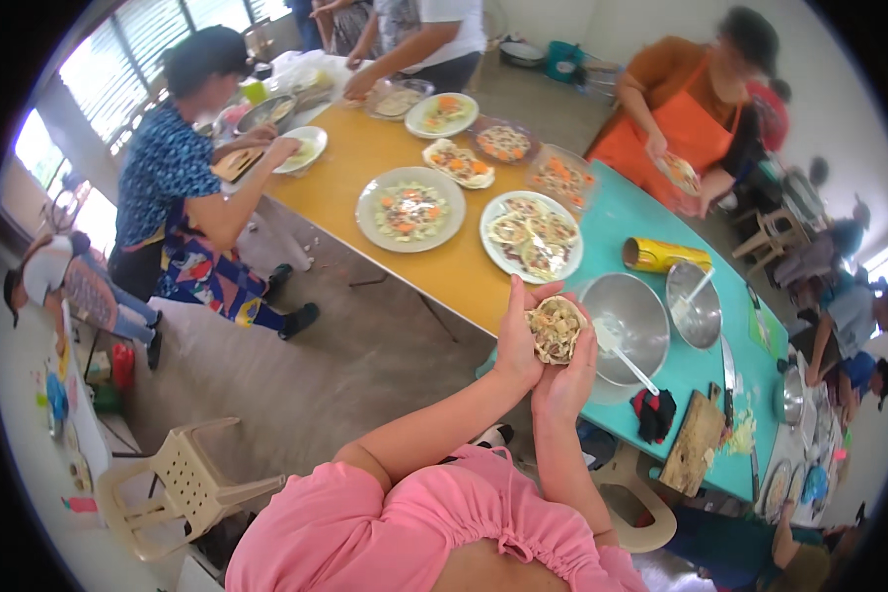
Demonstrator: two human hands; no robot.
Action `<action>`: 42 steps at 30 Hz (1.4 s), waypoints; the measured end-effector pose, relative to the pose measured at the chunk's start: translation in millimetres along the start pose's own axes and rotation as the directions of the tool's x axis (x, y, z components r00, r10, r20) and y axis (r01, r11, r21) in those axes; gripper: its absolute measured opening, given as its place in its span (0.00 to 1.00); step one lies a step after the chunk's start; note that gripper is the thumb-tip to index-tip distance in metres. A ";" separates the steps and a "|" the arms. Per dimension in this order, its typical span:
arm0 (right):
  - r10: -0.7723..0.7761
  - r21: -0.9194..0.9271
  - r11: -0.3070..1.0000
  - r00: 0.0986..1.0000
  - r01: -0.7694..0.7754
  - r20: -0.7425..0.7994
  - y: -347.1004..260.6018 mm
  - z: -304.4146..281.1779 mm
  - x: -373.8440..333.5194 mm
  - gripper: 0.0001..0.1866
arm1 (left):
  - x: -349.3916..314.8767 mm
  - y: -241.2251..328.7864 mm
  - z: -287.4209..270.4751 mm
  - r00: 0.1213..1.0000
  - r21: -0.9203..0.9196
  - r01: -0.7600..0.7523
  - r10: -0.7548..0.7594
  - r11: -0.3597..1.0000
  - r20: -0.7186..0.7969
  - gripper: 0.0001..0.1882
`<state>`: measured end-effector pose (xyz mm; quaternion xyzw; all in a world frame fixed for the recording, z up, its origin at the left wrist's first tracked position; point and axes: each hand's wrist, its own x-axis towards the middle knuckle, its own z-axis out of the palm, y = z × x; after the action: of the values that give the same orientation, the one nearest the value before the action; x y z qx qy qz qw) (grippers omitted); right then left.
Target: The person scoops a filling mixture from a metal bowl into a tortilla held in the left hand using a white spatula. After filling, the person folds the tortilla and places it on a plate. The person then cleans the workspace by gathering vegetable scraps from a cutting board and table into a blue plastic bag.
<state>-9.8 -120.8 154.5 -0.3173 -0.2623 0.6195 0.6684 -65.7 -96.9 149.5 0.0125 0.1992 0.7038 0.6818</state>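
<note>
On the yellow table, a round plate of topped food sits beyond the person and to the left, well apart from the hands. Next comes the left hand, cupped round the left and far edges of a small filled pastry, its fingers bent inward. The pastry is held up in front of the body, short of the table's edge. It looks light, soft and crumbly, with loose chopped filling that could spill if tilted; support from below and around the rim should suit it better than a pinch. Its filled face points up toward the head; nearly round, it shows no clear long axis. The right hand cradles the right and near edges, fingers curved against it; how they lie underneath is hidden. Further right stands a metal bowl.
</note>
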 end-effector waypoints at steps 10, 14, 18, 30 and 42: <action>0.006 -0.064 0.998 0.990 0.003 0.143 47.4 56.3 -10.9 0.29 | -23.7 69.0 -18.2 0.987 0.062 -0.155 0.158 0.986 -0.041 0.32; 0.055 -0.008 0.998 0.995 -0.055 0.083 47.9 69.1 -15.8 0.30 | -39.0 81.2 -13.8 0.985 -0.090 -0.140 0.148 0.986 0.087 0.31; 0.066 0.059 0.996 0.994 -0.071 0.082 42.8 72.4 -23.2 0.30 | -34.1 78.0 -22.7 0.989 -0.123 -0.143 0.148 0.982 0.029 0.29; 0.085 0.096 0.992 0.993 -0.077 -0.084 28.4 37.5 -31.7 0.26 | -59.7 54.8 -24.8 0.997 -0.221 -0.044 0.058 0.974 0.057 0.25; 0.169 0.153 0.975 0.985 -0.164 -0.023 -18.6 3.9 -27.0 0.21 | -70.6 -2.1 0.4 0.990 -0.134 -0.124 0.130 0.983 0.044 0.18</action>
<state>-3.0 -147.8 172.2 -0.2977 -0.1752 0.6856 0.6408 -58.7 -165.0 167.2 -0.0011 0.1335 0.7568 0.6398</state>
